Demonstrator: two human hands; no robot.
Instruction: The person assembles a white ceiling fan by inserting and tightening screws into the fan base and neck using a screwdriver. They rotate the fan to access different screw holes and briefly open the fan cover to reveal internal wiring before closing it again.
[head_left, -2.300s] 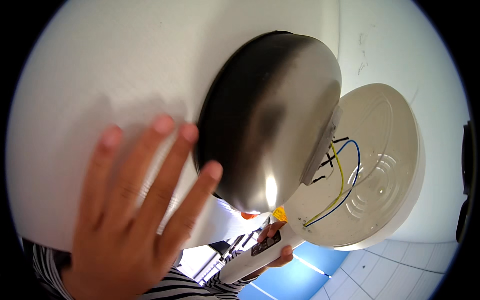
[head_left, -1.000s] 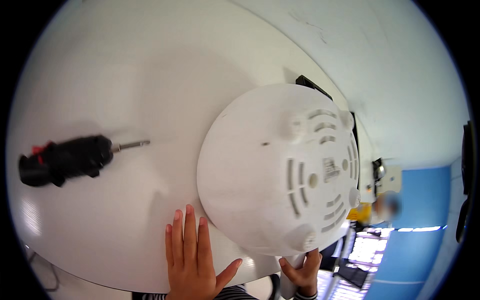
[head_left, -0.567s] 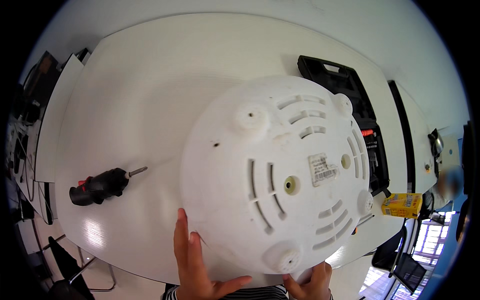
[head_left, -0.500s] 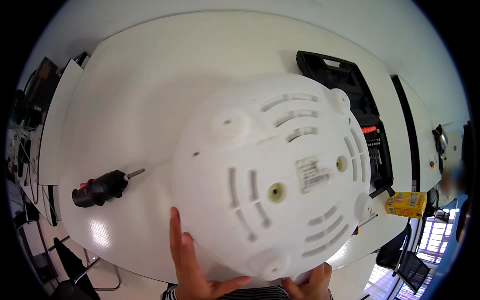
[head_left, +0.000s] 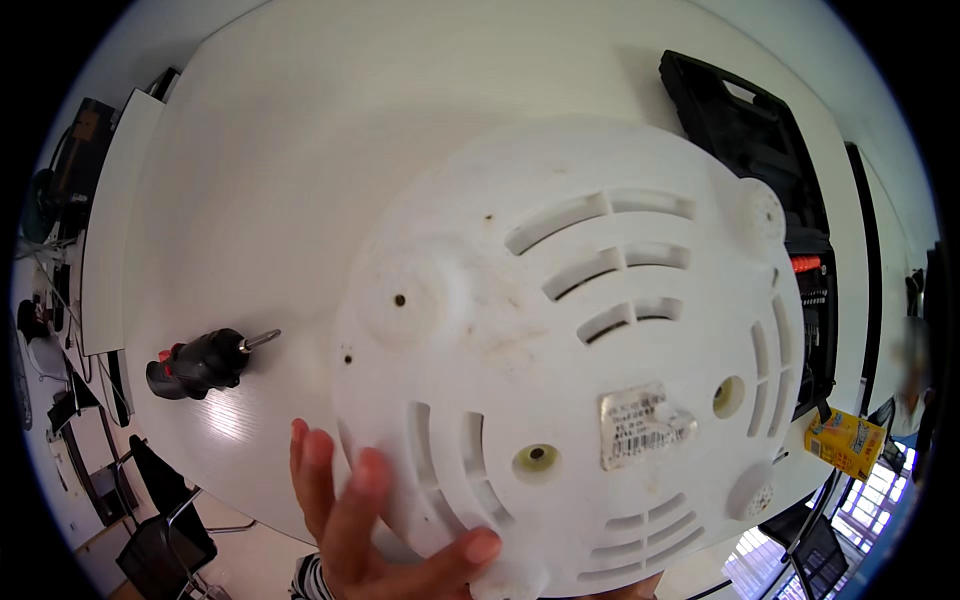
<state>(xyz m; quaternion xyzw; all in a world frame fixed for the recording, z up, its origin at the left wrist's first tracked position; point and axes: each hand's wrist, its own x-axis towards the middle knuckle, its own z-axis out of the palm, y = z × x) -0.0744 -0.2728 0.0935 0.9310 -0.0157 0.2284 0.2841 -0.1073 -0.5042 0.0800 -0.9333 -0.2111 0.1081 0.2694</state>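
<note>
A large round white plastic appliance base (head_left: 560,390) is tilted up, its underside facing me. It has curved vent slots, round feet, recessed screw holes and a worn paper label (head_left: 640,425). My left hand (head_left: 370,530) grips its lower left edge, thumb on the underside and fingers spread along the rim. Of my right hand (head_left: 640,588) only a sliver shows below the lower edge; its fingers are hidden behind the base. A black and red power screwdriver (head_left: 205,364) with a bit fitted lies on the table to the left.
On the white table (head_left: 270,140), an open black tool case (head_left: 745,120) with bits and a red-handled tool stands at the right, partly behind the base. A yellow box (head_left: 845,443) sits at the right edge. Chairs (head_left: 165,500) stand beyond the table.
The white base looks larger and closer, and is tilted differently. My right hand has become mostly hidden beneath it. The view has shifted, so the tool case and yellow box appear farther right.
</note>
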